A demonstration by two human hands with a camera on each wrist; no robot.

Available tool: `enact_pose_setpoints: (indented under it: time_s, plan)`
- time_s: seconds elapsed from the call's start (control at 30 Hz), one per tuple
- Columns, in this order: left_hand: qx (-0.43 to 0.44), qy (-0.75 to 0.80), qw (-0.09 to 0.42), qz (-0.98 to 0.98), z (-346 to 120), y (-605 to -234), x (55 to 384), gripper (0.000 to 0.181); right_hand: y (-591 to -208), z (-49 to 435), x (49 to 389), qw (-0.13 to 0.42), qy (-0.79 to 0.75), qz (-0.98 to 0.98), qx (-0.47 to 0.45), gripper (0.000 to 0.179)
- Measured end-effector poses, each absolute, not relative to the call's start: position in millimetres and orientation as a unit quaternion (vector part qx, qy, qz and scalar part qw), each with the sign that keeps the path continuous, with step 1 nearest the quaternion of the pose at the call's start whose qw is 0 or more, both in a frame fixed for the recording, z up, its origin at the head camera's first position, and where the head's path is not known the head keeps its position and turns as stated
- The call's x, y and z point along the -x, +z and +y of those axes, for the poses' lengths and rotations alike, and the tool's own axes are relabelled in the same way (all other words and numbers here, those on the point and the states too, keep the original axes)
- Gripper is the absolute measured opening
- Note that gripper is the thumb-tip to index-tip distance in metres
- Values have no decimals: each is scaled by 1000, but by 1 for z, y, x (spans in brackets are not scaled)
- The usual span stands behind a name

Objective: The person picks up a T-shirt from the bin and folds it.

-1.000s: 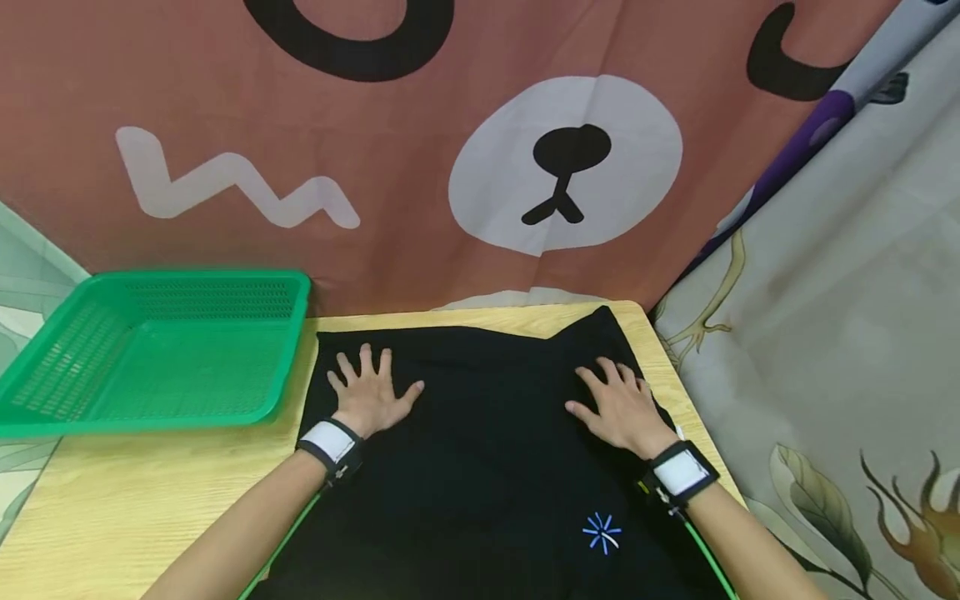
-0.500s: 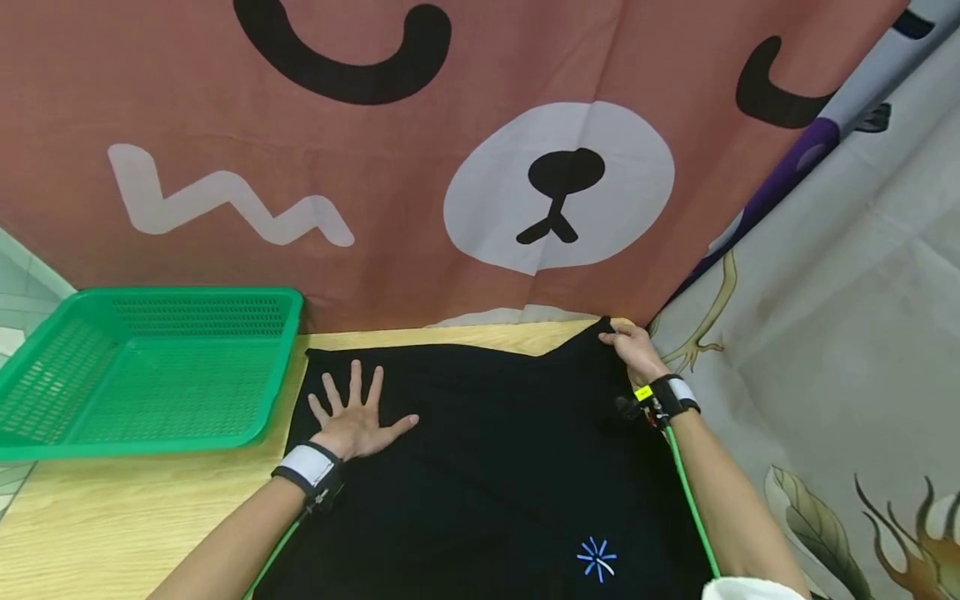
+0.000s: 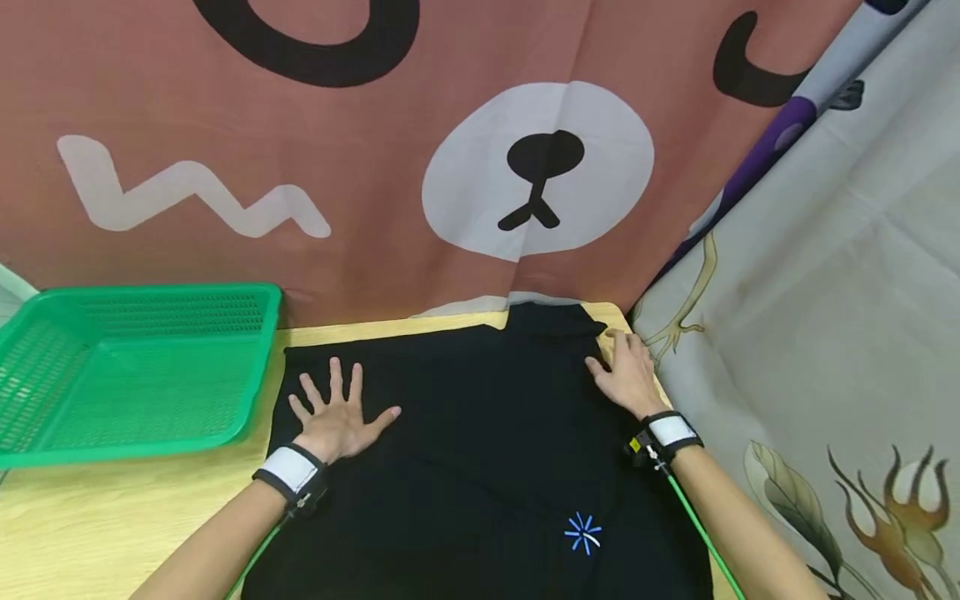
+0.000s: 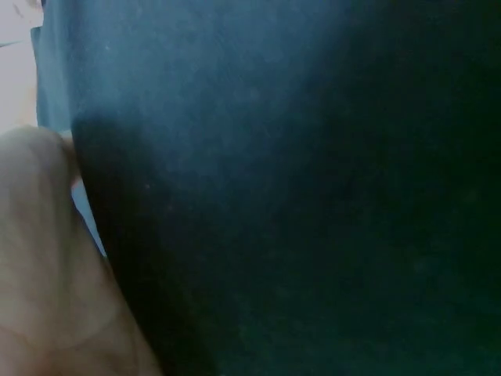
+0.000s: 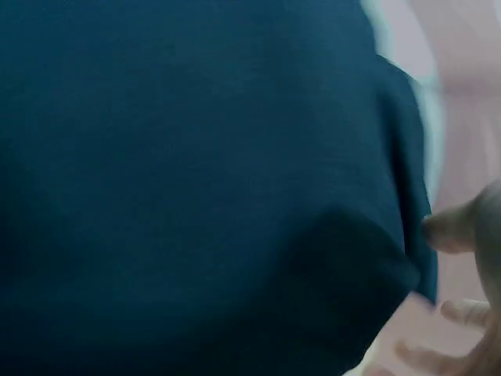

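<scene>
A black garment (image 3: 465, 458) with a blue-and-white starburst print (image 3: 582, 533) lies spread over the wooden table. My left hand (image 3: 333, 421) rests on its upper left part, palm down with fingers spread. At its upper right edge, my right hand (image 3: 628, 373) has its fingers loosely bent. The cloth just beyond that hand is turned inward in a stepped flap (image 3: 551, 321). In the right wrist view, the thumb (image 5: 454, 229) is right at the edge of the dark cloth (image 5: 219, 157), the other fingers apart from it. Dark cloth (image 4: 274, 196) fills most of the left wrist view.
A green plastic basket (image 3: 172, 400) stands to the left of the garment. Behind the table (image 3: 97, 517) hangs a brown curtain (image 3: 360, 208) with a bear face, and a pale printed curtain (image 3: 810, 333) hangs along the right side.
My right hand has let go of the garment's upper right corner, which it pinched half a second ago, and drawn back slightly. That corner now lies further left, turned inward. The left hand stays flat.
</scene>
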State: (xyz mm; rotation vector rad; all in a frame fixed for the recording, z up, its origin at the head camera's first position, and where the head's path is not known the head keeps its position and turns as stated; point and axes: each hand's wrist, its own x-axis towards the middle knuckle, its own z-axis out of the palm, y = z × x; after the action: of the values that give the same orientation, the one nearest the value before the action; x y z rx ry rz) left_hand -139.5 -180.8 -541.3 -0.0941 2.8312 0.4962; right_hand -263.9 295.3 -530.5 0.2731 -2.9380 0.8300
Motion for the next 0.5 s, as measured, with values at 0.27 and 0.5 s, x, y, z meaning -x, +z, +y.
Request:
enact_pose_setpoints:
  time_s: [0.27,0.5]
  plan:
    - [-218,136,59,965,-166,-497,31,54,-483,270,153,-262,306,-836,-373,21]
    - [-273,230,174,918,-183,-492,-12,22,-470,269,91,-369,230,-812,-388,25]
